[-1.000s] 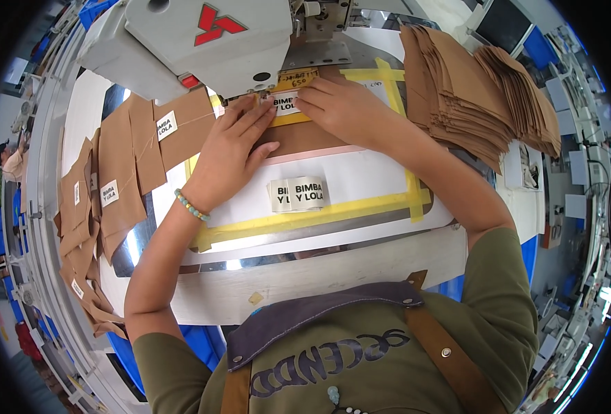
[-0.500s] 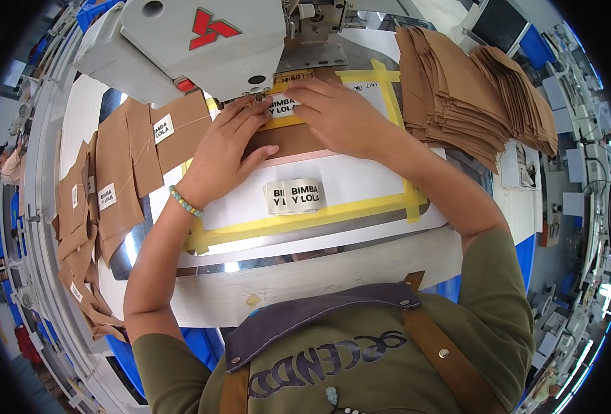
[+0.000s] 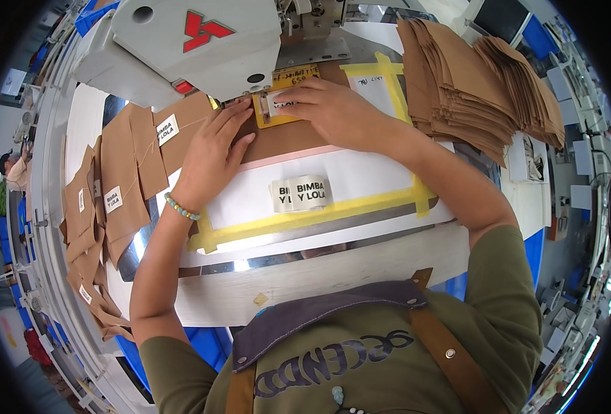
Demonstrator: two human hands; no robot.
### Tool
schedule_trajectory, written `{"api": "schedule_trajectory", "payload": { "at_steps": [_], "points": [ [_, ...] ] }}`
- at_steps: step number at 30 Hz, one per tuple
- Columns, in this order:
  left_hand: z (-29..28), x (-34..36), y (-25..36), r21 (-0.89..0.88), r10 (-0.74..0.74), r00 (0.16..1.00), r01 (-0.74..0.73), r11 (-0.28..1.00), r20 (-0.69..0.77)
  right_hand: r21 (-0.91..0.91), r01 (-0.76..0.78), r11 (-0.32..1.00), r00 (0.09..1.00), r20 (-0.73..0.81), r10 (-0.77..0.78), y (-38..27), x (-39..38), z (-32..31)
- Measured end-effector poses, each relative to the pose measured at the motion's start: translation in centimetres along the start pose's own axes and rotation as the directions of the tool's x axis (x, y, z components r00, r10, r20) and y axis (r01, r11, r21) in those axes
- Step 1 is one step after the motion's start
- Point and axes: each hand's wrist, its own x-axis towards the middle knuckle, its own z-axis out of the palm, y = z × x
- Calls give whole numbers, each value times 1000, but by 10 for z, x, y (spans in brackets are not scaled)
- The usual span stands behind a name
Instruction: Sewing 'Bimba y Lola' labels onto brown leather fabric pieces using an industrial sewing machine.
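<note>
My left hand point(image 3: 212, 157) lies beside the sewing machine's needle area, its extended fingers resting near the left end of a yellow template point(image 3: 267, 117). My right hand point(image 3: 343, 119) rests on that template, fingers bent loosely over a small white printed label point(image 3: 275, 103) set in it. The template sits on a brown sheet piece point(image 3: 281, 141) with a pale pink strip along its near edge. Underneath is a white board point(image 3: 236, 193) bordered with yellow tape; strips of white labels point(image 3: 309, 193) lie on it. The white machine head point(image 3: 174, 55) hides part of the work.
A thick stack of brown pieces point(image 3: 450, 83) lies at right, with a white tray point(image 3: 526, 159) beside it. Labelled brown pieces point(image 3: 123, 179), joined by threads, spread at left. A blue bin point(image 3: 202, 345) sits under the table edge. A co-worker point(image 3: 16, 169) is at far left.
My left hand has shifted left, uncovering more of the yellow template's left end. My right hand stays on the template, its fingers now farther over the label.
</note>
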Motion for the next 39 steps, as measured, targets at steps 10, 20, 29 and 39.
{"api": "schedule_trajectory", "payload": {
  "at_steps": [10, 20, 29, 39],
  "points": [
    [-4, 2, 4, 157, 59, 997, -66, 985, 48, 41, -40, 998, 999, 35, 38, -5, 3, -8],
    [-7, 1, 4, 164, 70, 995, -81, 983, 70, 80, -71, 994, 997, 44, 68, -4, 2, -7],
    [-11, 4, -4, 158, 42, 996, -54, 986, 78, 18, -17, 1000, 997, -81, 18, 8, 13, 0],
    [-23, -2, -3, 97, -27, 999, 23, 995, 38, -8, -84, 996, 996, -4, 84, 13, 16, -8]
  ]
}}
